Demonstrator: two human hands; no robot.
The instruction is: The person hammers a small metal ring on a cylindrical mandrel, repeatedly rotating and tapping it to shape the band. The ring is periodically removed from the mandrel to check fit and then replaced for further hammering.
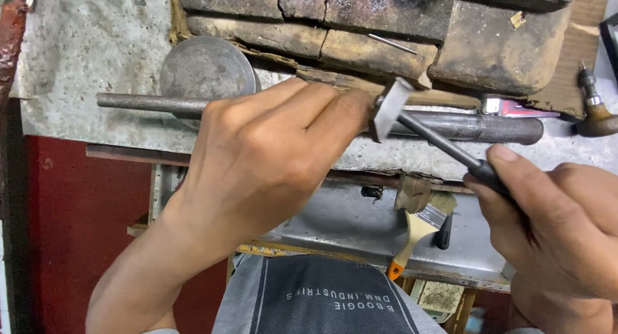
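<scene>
L hand (270,154) lies closed over the steel rod (463,127), fingertips pinched at the hammer's head; whatever they pinch is hidden. R hand (553,234) is clamped on the hammer (412,121) handle, head touching the rod by the L fingertips. Rod lies across the bench (77,57) edge. Round metal block (206,69) sits behind; paintbrush (418,228) lies in the tray below.

A: Identify the tool.

B: Small hammer (412,125): flat, pale metal head (388,109), slim dark handle running down to the right.

A: And the bar under it?

B: Long steel rod (463,125), dull grey, lying level across the bench edge, knurled at its right end.
</scene>
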